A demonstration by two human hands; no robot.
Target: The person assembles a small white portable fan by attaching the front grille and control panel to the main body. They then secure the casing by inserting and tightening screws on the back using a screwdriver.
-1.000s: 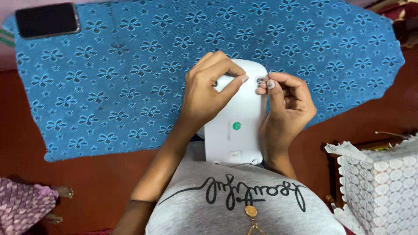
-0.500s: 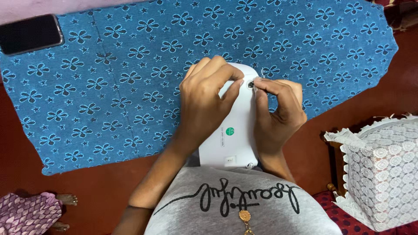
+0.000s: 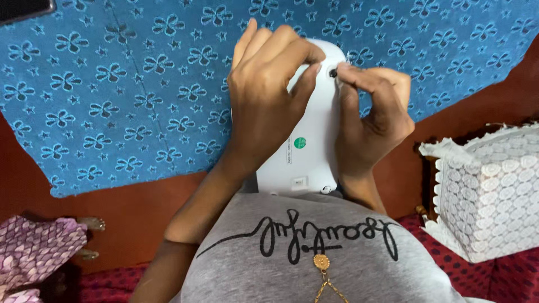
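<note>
A white sewing machine point(image 3: 309, 151) seen from above stands on blue flower-patterned fabric point(image 3: 123, 95). My left hand point(image 3: 266, 95) lies over the machine's top end, fingers curled around it, thumb next to a small dark metal knob point(image 3: 333, 73). My right hand point(image 3: 370, 118) is at the machine's right side. Its thumb and forefinger pinch a thin pale thread right at that knob. A short end of the thread sticks up above the fingertips.
A dark phone point(image 3: 22, 8) lies on the fabric at the top left edge. A box under white lace point(image 3: 494, 191) stands to the right on the red-brown floor. Another person's feet point(image 3: 90, 224) and purple garment point(image 3: 33, 247) are at the lower left.
The view has shifted closer and down, so the phone slid to the frame's corner. My right fingers closed in from beside the knob to pinch at it. My left hand stayed on the machine.
</note>
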